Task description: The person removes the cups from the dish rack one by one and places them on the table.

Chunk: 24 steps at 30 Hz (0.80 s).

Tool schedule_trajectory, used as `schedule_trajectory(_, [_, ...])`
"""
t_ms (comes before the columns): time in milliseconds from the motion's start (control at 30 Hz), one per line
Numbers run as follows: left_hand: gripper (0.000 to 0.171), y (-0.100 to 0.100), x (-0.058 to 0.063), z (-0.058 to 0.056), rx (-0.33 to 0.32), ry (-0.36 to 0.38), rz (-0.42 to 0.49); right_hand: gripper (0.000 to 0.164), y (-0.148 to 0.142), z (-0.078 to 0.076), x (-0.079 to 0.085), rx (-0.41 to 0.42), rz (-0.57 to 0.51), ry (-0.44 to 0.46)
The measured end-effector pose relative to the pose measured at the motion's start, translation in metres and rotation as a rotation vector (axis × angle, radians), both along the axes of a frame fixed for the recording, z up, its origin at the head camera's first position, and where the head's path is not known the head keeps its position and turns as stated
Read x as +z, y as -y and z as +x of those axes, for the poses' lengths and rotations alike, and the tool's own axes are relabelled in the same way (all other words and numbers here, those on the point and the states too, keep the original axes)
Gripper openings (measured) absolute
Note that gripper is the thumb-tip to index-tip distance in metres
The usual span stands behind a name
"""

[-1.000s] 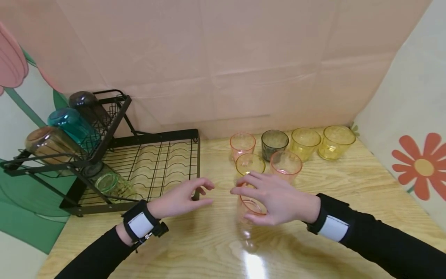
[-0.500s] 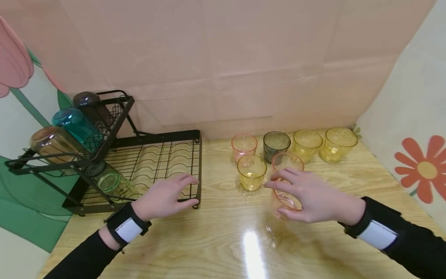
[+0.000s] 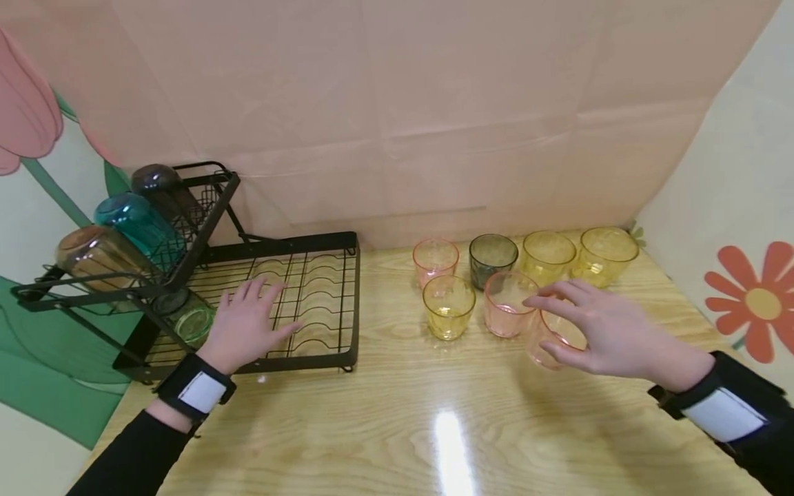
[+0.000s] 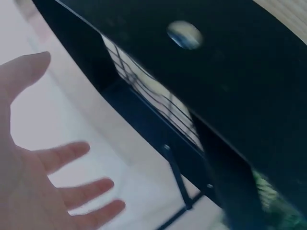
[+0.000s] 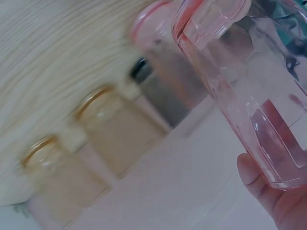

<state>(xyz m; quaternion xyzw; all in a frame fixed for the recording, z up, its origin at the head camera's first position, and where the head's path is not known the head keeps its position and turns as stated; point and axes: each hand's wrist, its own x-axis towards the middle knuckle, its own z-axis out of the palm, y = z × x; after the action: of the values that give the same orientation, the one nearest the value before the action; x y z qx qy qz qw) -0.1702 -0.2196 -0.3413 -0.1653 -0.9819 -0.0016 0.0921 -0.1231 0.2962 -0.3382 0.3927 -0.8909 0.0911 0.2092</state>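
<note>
My right hand [image 3: 611,341] holds a pink-rimmed clear glass [image 3: 544,353] by its upper part, thumb and fingers on opposite sides. In the right wrist view this pink glass [image 5: 235,91] fills the upper right. Just left of it stands another pink glass [image 3: 507,313], with a yellow glass [image 3: 448,310] beside that. My left hand [image 3: 243,331] is spread over the black dish rack [image 3: 356,296] with nothing in it. The left wrist view shows its straight, parted fingers [image 4: 67,155] beside the dark rack frame [image 4: 230,72]. A green-tinted glass [image 3: 194,322] lies in the lower tier, partly behind the left hand.
Along the wall stand a pink glass [image 3: 435,262], a grey glass [image 3: 493,262] and two yellow ones, including a yellow glass [image 3: 548,258]. The rack's upper tier bears a brown glass [image 3: 102,258], a teal glass [image 3: 139,224] and a dark glass [image 3: 164,193], tipped over.
My right hand has carried the pink glass to the right, past the yellow glass and the other pink one. My left hand has drawn back leftward over the rack, its fingers spreading.
</note>
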Motion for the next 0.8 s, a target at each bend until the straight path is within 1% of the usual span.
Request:
schedule_trajectory(67, [0.08, 0.009, 0.0, -0.002, 0.057, 0.013, 0.012, 0.049, -0.007, -0.003, -0.002, -0.043, 0.01, 0.006])
schedule_trajectory(133, [0.084, 0.016, 0.0, -0.002, 0.1, 0.022, 0.029, 0.05, -0.015, -0.006, -0.005, -0.091, 0.023, 0.021])
schedule_trajectory(267, [0.091, 0.024, 0.004, -0.002, 0.149, 0.049, 0.075, 0.051, -0.028, -0.015, -0.01, -0.186, 0.033, 0.064])
schedule_trajectory(333, [0.093, 0.026, 0.007, -0.001, 0.162, 0.062, 0.094, 0.05, -0.032, -0.02, -0.012, -0.226, 0.041, 0.087])
schedule_trajectory(500, [0.093, 0.027, 0.013, 0.001, 0.176, 0.067, 0.118, 0.05, -0.041, -0.032, -0.017, -0.289, 0.089, 0.127])
schedule_trajectory(700, [0.095, 0.029, 0.014, 0.001, 0.197, 0.071, 0.115, 0.053, -0.041, -0.046, -0.024, -0.338, 0.15, 0.179])
schedule_trajectory(800, [0.096, 0.03, 0.016, 0.002, 0.22, 0.091, 0.123, 0.055, -0.041, -0.053, -0.029, -0.35, 0.168, 0.201])
